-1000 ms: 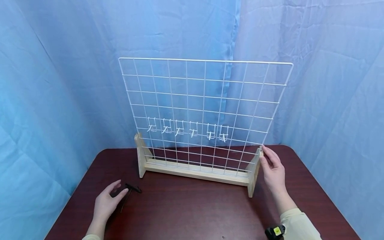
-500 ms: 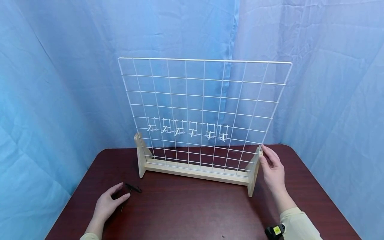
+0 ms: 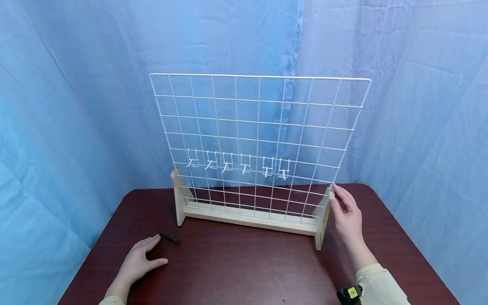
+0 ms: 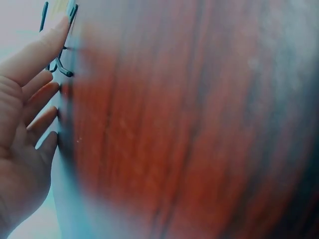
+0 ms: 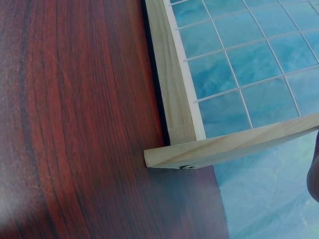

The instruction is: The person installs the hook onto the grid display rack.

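A white wire grid panel (image 3: 260,76) stands upright in a pale wooden stand (image 3: 248,215), with several white hooks (image 3: 283,173) hanging in a row across its lower half. My right hand (image 3: 347,218) pinches the top of the right wooden upright (image 3: 322,220), fingertips at the grid's side wire. Only a bit of that hand (image 5: 313,174) shows in the right wrist view. At the front left, my left hand (image 3: 137,259) rests low over the table, fingers extended and thumb apart. Just beyond it lies a black bent-wire piece (image 3: 171,239), partly behind the thumb in the left wrist view.
The dark red-brown table (image 3: 236,271) has rounded back corners. Blue cloth (image 3: 95,84) hangs behind and along both sides. A black device with a yellow label (image 3: 351,293) sits at the right sleeve.
My left hand has sunk toward the table; its fingers and thumb have spread wider beside the black bent-wire piece. The right hand keeps its hold on the upright.
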{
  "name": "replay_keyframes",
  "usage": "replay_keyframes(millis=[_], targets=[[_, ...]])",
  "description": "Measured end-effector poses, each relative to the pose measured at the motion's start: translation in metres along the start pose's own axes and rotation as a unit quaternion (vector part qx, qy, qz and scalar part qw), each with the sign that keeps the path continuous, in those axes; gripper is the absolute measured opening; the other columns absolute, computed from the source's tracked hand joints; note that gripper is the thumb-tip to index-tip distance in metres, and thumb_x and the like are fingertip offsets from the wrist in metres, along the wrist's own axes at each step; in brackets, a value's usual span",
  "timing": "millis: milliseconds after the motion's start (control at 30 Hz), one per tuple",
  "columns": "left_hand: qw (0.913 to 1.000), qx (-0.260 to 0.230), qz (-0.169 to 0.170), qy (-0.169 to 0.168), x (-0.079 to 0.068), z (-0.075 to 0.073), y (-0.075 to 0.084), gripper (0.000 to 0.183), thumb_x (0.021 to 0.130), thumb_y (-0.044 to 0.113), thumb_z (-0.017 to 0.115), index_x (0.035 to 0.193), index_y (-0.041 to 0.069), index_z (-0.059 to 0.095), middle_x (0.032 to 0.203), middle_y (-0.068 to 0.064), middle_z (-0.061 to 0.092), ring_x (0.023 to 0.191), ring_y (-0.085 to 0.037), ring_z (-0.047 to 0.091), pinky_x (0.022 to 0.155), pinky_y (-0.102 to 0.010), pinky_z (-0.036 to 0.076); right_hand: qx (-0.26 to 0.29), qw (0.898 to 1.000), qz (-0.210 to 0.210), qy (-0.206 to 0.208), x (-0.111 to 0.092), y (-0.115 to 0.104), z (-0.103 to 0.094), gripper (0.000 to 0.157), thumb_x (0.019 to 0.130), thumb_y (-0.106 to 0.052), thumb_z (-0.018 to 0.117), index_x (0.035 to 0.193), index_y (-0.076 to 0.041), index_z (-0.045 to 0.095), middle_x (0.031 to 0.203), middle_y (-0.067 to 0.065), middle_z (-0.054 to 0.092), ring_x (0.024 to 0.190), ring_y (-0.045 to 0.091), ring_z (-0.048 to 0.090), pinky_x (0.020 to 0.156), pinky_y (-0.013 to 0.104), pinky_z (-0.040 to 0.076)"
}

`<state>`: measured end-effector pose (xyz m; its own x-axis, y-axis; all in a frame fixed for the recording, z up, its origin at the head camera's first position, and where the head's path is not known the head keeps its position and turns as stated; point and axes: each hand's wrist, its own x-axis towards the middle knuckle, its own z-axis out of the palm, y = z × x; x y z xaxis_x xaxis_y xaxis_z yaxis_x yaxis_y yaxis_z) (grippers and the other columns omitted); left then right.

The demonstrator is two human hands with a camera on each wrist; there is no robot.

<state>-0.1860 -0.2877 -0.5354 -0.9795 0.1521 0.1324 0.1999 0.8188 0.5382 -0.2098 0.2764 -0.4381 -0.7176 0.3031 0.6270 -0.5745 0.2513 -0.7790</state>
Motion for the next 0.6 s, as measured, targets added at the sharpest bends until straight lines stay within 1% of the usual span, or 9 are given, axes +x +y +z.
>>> replay_keyframes(millis=[67,167,400,600], targets=[[1.0,0.0,0.006,-0.006,-0.0003,0.0006,-0.0025,0.084,0.074,0.041,0.085,0.136,-0.007,0.055,0.139,-0.026,0.052,0.13,-0.049,0.042,0.102,-0.064,0.035,0.012,1.0,-0.002,0.001,0.0001,0.0008,0.0002,0.035,0.092,0.018,0.054,0.127,0.018,0.054,0.125,-0.008,0.06,0.112,0.001,0.057,0.091,0.012,0.045],[0.9998,0.002,0.013,-0.014,-0.001,0.0007,-0.0048,0.083,0.074,0.043,0.085,0.135,-0.006,0.056,0.141,-0.024,0.052,0.132,-0.049,0.04,0.102,-0.064,0.035,0.021,1.0,-0.004,0.0,0.0001,0.0016,0.0004,0.035,0.092,0.019,0.054,0.126,0.021,0.053,0.125,-0.009,0.059,0.112,0.001,0.057,0.09,0.012,0.045],[0.9997,-0.001,0.013,-0.019,-0.0012,0.0007,-0.0059,0.079,0.075,0.043,0.084,0.135,-0.003,0.058,0.141,-0.022,0.053,0.133,-0.047,0.038,0.102,-0.064,0.034,0.007,1.0,0.0,0.001,0.0001,0.0009,0.0002,0.034,0.092,0.018,0.054,0.126,0.02,0.053,0.124,-0.01,0.059,0.113,0.0,0.056,0.091,0.011,0.045],[0.9997,-0.01,0.018,-0.012,-0.0016,0.002,-0.0084,0.072,0.077,0.037,0.084,0.132,-0.003,0.061,0.139,-0.022,0.054,0.133,-0.046,0.039,0.102,-0.063,0.036,-0.003,1.0,0.002,0.001,-0.0001,-0.0005,0.0005,0.034,0.092,0.017,0.054,0.126,0.02,0.053,0.124,-0.012,0.058,0.112,-0.002,0.055,0.09,0.011,0.045]])
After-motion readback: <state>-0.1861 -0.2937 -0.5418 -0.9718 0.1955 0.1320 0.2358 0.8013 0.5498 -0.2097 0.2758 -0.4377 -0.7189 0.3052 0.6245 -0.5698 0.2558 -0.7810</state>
